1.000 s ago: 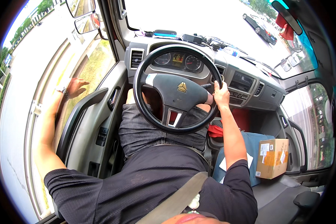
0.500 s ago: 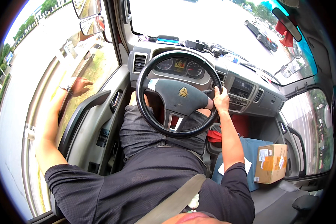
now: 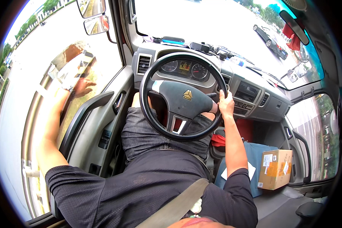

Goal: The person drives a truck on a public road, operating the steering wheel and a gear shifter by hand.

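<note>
Head view showing right hand [image 3: 226, 102] closing around right rim of steering wheel [image 3: 182, 97], mid-drive by the look of it. Left hand [image 3: 81, 86], fingers spread and gripping nothing, resting out over door sill [image 3: 89, 108] left of wheel. Cardboard box [image 3: 275, 169] sitting well right of wheel; lap crowding wheel's lower rim.

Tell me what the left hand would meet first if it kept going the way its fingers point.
The left hand rests outside the open window on the door sill, fingers pointing forward along the cab's side. Straight on, the way looks free at first; the side mirrors lie ahead but seem higher, so depth leaves that uncertain.
</note>
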Available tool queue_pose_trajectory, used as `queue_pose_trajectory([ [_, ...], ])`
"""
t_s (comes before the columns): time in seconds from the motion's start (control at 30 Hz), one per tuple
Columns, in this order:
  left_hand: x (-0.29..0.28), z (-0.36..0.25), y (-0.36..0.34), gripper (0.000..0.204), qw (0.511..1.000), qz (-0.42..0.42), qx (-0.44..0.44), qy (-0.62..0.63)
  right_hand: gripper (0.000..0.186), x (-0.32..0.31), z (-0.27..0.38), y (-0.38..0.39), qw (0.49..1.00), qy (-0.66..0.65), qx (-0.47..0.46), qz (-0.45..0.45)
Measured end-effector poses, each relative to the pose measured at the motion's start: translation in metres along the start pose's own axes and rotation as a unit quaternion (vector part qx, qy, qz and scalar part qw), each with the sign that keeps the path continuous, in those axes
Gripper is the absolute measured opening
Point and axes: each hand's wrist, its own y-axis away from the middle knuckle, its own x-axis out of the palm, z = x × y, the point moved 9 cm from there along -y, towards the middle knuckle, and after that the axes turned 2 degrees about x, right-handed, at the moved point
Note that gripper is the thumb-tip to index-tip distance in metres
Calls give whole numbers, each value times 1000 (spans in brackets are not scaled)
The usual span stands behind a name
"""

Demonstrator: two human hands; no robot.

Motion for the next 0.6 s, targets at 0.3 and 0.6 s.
queue_pose_trajectory([
  [0.3, -11, -8, -5, 48, 998, 11, -37, 41, 54, 3, 17, -9, 999, -14, 41, 30],
  [0.6, -17, -13, -4, 47, 995, 2, -53, 79, 55, 2, 24, -2, 997, -27, 52, 40],
])
